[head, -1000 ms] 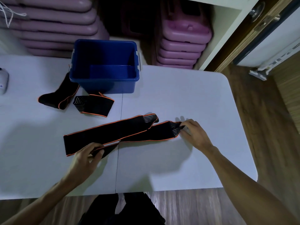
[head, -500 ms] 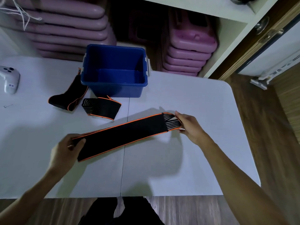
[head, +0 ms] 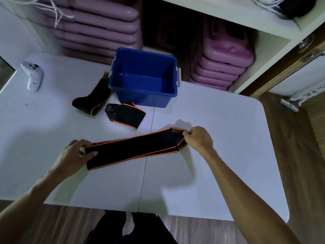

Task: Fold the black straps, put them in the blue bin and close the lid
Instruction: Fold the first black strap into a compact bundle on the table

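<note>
Left hand (head: pixel 75 154) grip pinches one end of the long black orange-edged strap (head: pixel 133 149). Right hand (head: pixel 198 139) grip pinches the striped end. Strap lies doubled on white worktop (head: pixel 219 120).

On a white table (head: pixel 219 120), the left hand (head: pixel 73 155) and right hand (head: pixel 199 138) pinch opposite ends of a doubled black strap (head: pixel 133 149). Two folded straps (head: pixel 126 114) (head: pixel 93 98) lie beside the open blue bin (head: pixel 143 80). A white controller (head: pixel 32 75) sits far left.

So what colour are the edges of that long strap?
Orange, along the black strap, seen in the head view.
</note>
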Action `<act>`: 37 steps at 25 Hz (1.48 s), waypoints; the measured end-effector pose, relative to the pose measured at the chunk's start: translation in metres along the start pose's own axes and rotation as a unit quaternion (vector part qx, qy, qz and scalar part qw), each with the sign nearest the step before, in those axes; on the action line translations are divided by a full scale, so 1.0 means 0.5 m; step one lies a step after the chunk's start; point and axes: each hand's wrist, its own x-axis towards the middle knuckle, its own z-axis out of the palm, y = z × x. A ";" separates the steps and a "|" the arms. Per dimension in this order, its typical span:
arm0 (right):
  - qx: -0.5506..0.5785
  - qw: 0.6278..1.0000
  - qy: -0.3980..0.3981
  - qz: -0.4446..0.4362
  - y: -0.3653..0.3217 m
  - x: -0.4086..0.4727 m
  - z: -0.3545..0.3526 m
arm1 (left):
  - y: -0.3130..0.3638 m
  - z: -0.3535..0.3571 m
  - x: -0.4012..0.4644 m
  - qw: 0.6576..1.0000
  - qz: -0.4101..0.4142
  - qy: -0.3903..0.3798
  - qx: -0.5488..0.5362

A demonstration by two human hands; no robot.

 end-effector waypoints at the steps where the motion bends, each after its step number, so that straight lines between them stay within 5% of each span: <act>1: -0.007 1.000 0.019 -0.005 0.000 -0.001 -0.004 | 0.001 -0.004 0.001 1.000 0.021 0.011 -0.004; 5: -0.066 0.997 0.045 -0.014 0.016 -0.002 -0.010 | 0.015 -0.014 0.017 0.996 0.066 0.043 -0.039; 9: -0.099 0.993 0.061 -0.033 0.024 -0.006 0.008 | 0.019 0.022 0.015 0.961 0.198 -0.100 0.162; 12: -0.120 0.984 0.107 -0.079 0.003 -0.011 0.010 | 0.005 0.037 0.024 0.942 0.232 -0.096 0.222; 15: -0.121 0.986 0.070 -0.089 -0.010 -0.009 0.021 | -0.011 0.027 0.022 0.936 0.258 -0.071 0.227; 23: -0.053 0.998 0.031 -0.012 0.021 0.014 0.033 | -0.029 0.016 0.009 0.928 0.277 -0.069 0.239; 31: 0.074 0.986 -0.143 -0.041 -0.010 0.042 0.015 | -0.034 0.009 -0.014 0.921 0.290 -0.067 0.252; 37: 0.111 0.989 -0.089 -0.043 -0.003 0.050 0.019 | -0.033 0.004 -0.026 0.921 0.278 -0.064 0.264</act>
